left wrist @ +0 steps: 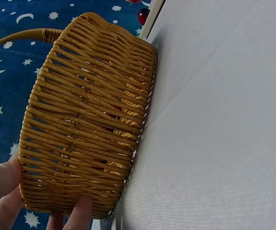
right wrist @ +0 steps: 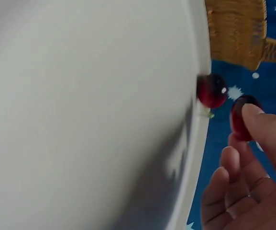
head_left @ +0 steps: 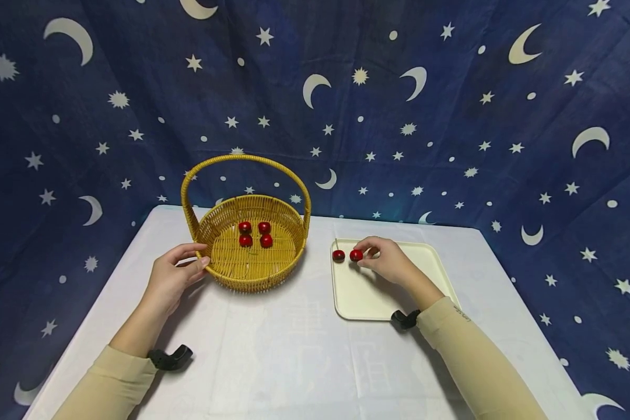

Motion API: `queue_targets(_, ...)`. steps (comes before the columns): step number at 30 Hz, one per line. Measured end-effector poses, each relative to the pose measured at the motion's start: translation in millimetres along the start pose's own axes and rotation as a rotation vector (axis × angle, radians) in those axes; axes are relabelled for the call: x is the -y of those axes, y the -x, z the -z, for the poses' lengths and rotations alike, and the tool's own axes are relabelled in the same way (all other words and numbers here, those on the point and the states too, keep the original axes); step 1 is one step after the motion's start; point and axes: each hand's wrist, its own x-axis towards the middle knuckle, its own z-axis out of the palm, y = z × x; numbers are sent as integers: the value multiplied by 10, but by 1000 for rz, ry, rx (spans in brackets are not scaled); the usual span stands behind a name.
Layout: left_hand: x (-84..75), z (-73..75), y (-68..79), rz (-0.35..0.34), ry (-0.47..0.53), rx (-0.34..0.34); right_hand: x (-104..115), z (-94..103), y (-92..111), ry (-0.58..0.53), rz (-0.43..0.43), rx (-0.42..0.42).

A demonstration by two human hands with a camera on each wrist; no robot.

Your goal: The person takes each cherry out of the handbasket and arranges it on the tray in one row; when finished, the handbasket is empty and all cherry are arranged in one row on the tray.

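Observation:
My left hand (head_left: pixel 169 277) holds the left side of a round yellow wicker basket (head_left: pixel 252 285) by its rim. In the left wrist view its fingers lie against the woven wall (left wrist: pixel 82 124). Several red cherries (head_left: pixel 245 227) rest inside on the basket's floor. Over the cream tray (head_left: pixel 364 308), my right hand (head_left: pixel 391 263) pinches a red cherry (head_left: pixel 355 255) between thumb and fingers. In the right wrist view that cherry (right wrist: pixel 243 120) appears raised off the tray. Another cherry (head_left: pixel 338 256), its stem pointing away from me, lies near the tray's left edge.
The basket's tall arched handle (head_left: pixel 245 157) rises above its bowl. A white cloth (head_left: pixel 294 350) covers the table, with bare cloth between basket and tray. Behind the table hangs a blue curtain (head_left: pixel 294 76) with moons and stars.

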Motion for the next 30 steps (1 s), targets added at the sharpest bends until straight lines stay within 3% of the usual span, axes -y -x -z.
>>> queue_targets(6, -1, -9, 5, -5, 2, -7, -56, -33, -115, 76, -71, 30)
queue_targets(14, -3, -7, 14, -14, -4, -9, -74, -98, -193, 69, -68, 52)
queue_targets(20, -10, -9, 14, -16, 3, 0, -35, -43, -171, 65, -76, 63)
queue_targets(25, 0, -4, 4, -11, -6, -4, 82, 43, -132, 61, -33, 24)
queue_targets(30, 13, 4, -1, -10, -5, 0, 364, 70, -53, 18, 66, -28)
